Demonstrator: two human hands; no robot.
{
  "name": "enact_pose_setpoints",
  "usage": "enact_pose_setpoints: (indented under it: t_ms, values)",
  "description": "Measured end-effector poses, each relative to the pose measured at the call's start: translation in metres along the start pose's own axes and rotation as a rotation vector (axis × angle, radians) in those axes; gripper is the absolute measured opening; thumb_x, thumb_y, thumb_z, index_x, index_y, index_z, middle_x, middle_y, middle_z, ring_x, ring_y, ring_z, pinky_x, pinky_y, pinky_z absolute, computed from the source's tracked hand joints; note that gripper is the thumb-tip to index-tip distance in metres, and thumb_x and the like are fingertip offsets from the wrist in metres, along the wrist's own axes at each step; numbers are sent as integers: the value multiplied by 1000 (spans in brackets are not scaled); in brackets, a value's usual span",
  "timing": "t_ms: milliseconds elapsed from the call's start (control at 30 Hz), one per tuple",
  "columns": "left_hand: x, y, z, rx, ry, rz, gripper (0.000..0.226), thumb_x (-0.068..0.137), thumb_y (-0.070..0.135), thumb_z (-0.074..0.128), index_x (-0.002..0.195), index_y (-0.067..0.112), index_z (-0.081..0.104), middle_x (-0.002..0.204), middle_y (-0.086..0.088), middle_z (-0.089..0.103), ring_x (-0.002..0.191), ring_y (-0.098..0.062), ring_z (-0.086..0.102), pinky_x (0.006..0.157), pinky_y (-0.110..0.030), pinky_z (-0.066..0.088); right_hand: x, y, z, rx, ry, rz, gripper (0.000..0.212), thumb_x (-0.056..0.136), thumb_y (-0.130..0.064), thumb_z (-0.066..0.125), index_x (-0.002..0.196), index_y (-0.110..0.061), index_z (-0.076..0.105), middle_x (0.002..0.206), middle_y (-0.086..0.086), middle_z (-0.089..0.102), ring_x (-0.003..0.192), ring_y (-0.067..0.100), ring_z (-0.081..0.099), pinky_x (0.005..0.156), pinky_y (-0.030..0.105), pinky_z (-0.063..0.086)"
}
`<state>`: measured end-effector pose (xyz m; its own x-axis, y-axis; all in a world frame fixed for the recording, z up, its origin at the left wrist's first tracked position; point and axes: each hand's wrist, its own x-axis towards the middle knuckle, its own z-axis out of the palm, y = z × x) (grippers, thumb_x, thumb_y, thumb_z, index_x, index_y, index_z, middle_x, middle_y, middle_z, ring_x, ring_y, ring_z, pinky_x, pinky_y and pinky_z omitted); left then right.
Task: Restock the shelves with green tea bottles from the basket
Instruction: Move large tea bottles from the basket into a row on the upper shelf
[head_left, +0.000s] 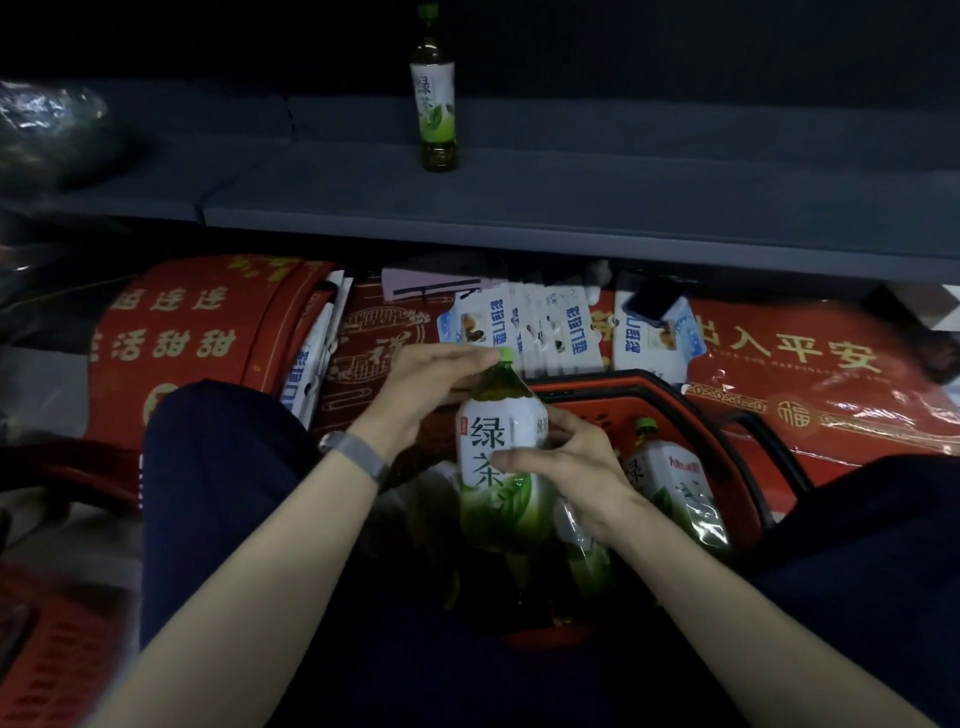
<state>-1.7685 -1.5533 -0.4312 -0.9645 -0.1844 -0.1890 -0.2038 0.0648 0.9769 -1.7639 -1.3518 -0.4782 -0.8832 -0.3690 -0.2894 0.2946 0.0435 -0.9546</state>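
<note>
Bottle (493, 457), centre frame, above basket (623, 382): our left hand (431, 384) curled at its neck, right hand (566, 457) wrapped round its middle. Risks, we judged: grip slipping on slick plastic; knocking over shelf bottle (436, 104), upper centre.

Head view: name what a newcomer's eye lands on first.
A large green tea bottle in the centre, left hand gripping its neck and right hand its label, above the red basket. Behind, one small bottle stands alone upright on the dark shelf. Red mats lie below it.
</note>
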Motion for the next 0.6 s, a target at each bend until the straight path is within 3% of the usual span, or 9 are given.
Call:
enact_pose_setpoints:
  t_ms: [133,267,367,467,600]
  values:
    - [-7,5,-1,-97,-225,-157,40,93,38,74,127,16,74,121,-5,78,120,-26,70,101,-42,56,-1,-16,-11,128,9,6,67,69,-2,93,130,-12,68,106,10,82,96,29,80,77,38,63]
    - [-16,-1,12,-135,-436,-257,51,89,38,76,138,26,65,131,-4,74,126,-28,67,104,-55,54,-3,-32,-21,229,38,-39,68,62,-22,91,127,-12,73,112,9,81,106,29,77,87,44,62]
    - [-17,-4,23,-173,-403,-214,53,88,37,77,139,28,65,131,-4,74,125,-27,69,105,-60,52,-5,-38,-27,247,50,-99,65,65,-24,88,126,-11,73,114,9,81,105,28,78,82,39,62]
    - [-18,-3,29,-164,-324,-180,53,84,36,80,134,26,68,125,-5,77,119,-28,72,102,-61,54,-7,-36,-28,229,16,-112,64,73,-21,87,134,-13,68,119,9,79,110,28,76,89,40,60]
    - [-23,-6,32,-174,-258,-152,46,89,31,78,134,24,68,121,-6,78,114,-27,74,100,-60,56,-7,-34,-27,166,-115,-79,89,77,-17,91,154,-25,48,130,4,75,120,21,72,105,43,55]
